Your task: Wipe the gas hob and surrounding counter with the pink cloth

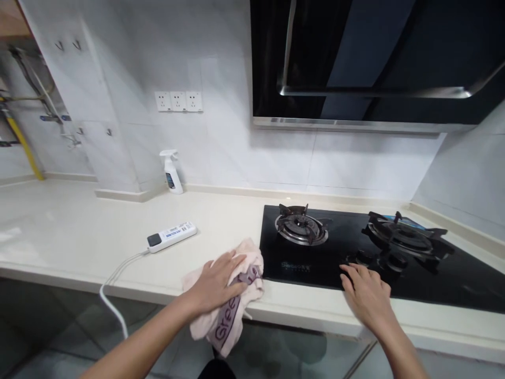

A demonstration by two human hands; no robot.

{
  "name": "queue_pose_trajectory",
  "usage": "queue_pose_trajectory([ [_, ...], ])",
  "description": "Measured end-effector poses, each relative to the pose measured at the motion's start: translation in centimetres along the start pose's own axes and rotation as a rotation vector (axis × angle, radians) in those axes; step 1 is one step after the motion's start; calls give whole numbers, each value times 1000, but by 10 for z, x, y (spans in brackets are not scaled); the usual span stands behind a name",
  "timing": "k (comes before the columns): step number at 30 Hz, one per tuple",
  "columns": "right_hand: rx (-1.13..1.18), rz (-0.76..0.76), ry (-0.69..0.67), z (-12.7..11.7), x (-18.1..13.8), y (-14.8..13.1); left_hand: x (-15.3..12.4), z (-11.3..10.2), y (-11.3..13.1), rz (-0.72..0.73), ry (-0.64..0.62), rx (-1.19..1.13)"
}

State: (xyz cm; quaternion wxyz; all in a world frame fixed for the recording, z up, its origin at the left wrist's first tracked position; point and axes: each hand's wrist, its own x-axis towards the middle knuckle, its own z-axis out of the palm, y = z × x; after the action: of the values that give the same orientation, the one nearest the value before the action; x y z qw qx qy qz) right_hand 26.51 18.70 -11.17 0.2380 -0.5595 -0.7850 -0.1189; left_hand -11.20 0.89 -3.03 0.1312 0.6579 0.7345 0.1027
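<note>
My left hand [216,281] lies flat with fingers stretched out on a pink cloth [232,316] with purple lettering, pressing it onto the cream countertop [71,237] by the front edge. Part of the cloth hangs over the edge. My right hand [365,295] rests palm down, fingers together and extended, on the front of the black glass gas hob [307,266], just in front of its control knobs [381,259]. The hob has a left burner [302,227] and a right burner [406,237].
A white power strip [171,236] with its cable trailing off the counter edge lies left of the cloth. A white spray bottle [172,172] stands by the tiled wall. A black range hood [374,63] hangs above the hob. Wall sockets [178,101] sit higher up.
</note>
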Motion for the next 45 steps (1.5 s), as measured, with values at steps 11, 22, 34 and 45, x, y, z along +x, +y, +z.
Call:
queue_pose_trajectory([
  [11,42,17,-7,-7,-2,-1,163,-9,-12,-166,149,106],
  [22,51,41,-50,-17,2,-5,186,-12,-23,-185,230,74],
  [34,64,46,-71,-10,3,-1,83,6,5,-137,195,94],
  [45,22,9,-27,-9,1,-2,-14,2,-46,-259,160,93],
])
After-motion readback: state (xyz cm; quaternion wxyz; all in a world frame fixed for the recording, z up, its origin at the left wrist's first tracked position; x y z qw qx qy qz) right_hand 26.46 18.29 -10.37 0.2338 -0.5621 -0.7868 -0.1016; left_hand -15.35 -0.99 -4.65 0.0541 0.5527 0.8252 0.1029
